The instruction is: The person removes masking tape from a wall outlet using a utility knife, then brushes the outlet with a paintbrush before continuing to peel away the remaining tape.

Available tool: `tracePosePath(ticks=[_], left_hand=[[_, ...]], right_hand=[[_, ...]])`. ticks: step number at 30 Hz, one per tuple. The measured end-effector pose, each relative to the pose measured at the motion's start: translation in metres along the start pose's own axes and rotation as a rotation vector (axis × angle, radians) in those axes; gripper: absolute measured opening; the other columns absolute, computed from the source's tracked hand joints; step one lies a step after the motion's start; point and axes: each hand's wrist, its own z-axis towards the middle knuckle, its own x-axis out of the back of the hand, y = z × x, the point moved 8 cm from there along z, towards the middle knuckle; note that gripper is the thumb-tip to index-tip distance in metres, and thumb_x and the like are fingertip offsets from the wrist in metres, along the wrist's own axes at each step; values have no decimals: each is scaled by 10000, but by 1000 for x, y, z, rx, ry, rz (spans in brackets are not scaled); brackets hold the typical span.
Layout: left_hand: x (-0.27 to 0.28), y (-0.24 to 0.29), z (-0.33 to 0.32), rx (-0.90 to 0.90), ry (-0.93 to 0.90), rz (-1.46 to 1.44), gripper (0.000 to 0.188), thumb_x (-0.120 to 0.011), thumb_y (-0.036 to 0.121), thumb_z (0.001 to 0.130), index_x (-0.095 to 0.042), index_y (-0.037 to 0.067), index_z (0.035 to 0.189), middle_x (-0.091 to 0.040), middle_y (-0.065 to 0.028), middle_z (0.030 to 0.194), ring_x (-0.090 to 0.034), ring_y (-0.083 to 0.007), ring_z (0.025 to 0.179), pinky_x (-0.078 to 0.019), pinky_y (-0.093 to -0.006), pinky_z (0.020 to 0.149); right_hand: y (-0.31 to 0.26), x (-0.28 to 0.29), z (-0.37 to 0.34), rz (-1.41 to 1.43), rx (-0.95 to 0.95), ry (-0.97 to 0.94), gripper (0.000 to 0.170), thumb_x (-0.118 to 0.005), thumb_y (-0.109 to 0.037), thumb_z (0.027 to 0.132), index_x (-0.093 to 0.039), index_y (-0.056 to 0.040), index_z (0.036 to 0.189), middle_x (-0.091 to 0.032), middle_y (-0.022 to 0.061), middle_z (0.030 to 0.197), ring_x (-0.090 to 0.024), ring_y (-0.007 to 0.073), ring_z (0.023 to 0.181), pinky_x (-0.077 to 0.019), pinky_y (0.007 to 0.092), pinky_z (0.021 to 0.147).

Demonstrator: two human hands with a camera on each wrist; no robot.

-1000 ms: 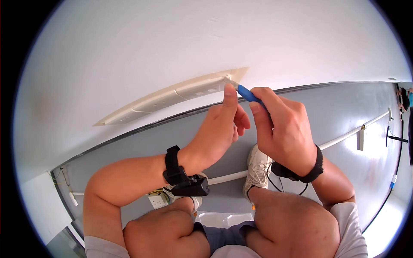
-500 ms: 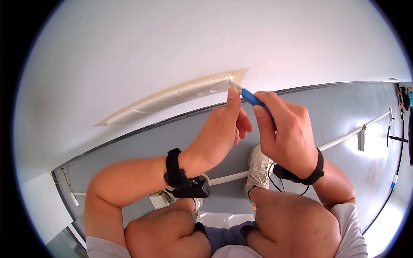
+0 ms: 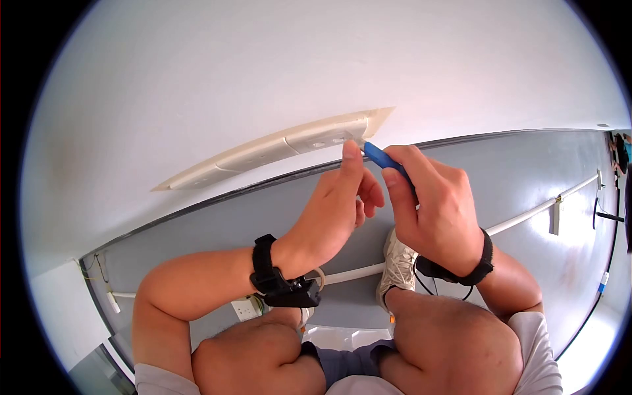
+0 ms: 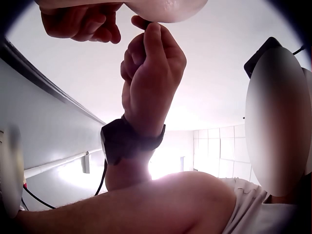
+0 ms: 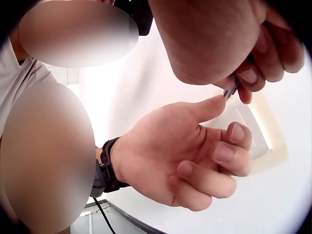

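Observation:
In the head view my right hand point(image 3: 438, 204) grips a blue-handled tool point(image 3: 383, 160) with a short metal blade, angled up and left. Its blade end lies over the right part of a long white socket panel point(image 3: 257, 157) on the wall. My left hand point(image 3: 337, 207) is just left of it, thumb raised at the blade end and the other fingers loosely bent, holding nothing. The left palm point(image 5: 165, 144) faces the right wrist view, where the tool's metal part point(image 5: 231, 91) shows by the thumb tip. Beige tape point(image 3: 380, 118) borders the panel.
A dark strip point(image 3: 243, 189) runs below the panel along the white wall's edge, with a grey surface beyond. White pipe point(image 3: 526, 216) crosses that surface. A white socket box point(image 3: 245, 308) with wires sits by the left shoe; the right shoe point(image 3: 397, 266) is under my hands.
The blade end and left thumb have shifted from the panel's upper right corner down and slightly left over its face. The panel sits slightly farther right in view.

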Motion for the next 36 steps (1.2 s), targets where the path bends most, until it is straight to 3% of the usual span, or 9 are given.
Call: tracePosePath(ticks=[13,15,25,31,33,34,36], left_hand=[[18,6,-1,-32,90,71,865,-130,811,997,-599,104,829,-502,22,735,-391,-66,587,-288,-233,531],[17,7,-3,-15,93,-1,851,-197,763,1031,-592,58,764,-527,-10,723,-434,-88,638,-381,-242,610],[19,7,-5,-7,98,-9,856,-187,759,1033,-600,57,769,-530,-15,717,-432,-91,623,-384,-245,607],[18,8,-4,-12,84,4,861,-192,764,1030,-598,53,764,-523,-11,704,-440,-85,623,-378,-241,601],[15,8,-4,-3,93,56,859,-138,817,993,-552,94,784,-495,10,716,-378,-70,568,-282,-238,521],[16,6,-4,-3,91,55,859,-138,817,993,-552,94,784,-495,10,716,-378,-70,568,-282,-238,521],[18,2,-4,-7,104,-33,872,-198,770,1026,-607,52,748,-522,-11,688,-442,-90,612,-381,-245,601]], right_hand=[[-4,-10,7,-34,-34,-21,105,-644,-64,917,-541,-50,901,-647,91,702,-624,327,546,-476,410,466],[-4,-10,8,-63,-50,-32,106,-645,-61,916,-542,-46,895,-647,95,701,-622,328,545,-477,411,467],[-7,-10,11,-58,-21,-29,101,-649,-56,904,-552,-35,921,-642,108,698,-624,328,549,-483,412,471],[-5,-8,10,-57,-18,-24,97,-655,-66,916,-564,-34,925,-642,107,702,-619,324,545,-477,413,472],[-3,-8,9,-53,-33,-31,101,-657,-66,910,-561,-34,916,-638,108,696,-620,328,547,-477,416,470],[-3,-9,10,-55,-33,-31,101,-657,-66,910,-561,-34,916,-638,108,696,-620,328,547,-477,416,470],[-7,-10,11,-42,33,-24,90,-653,-69,918,-572,-32,926,-634,109,683,-612,331,541,-471,419,469]])
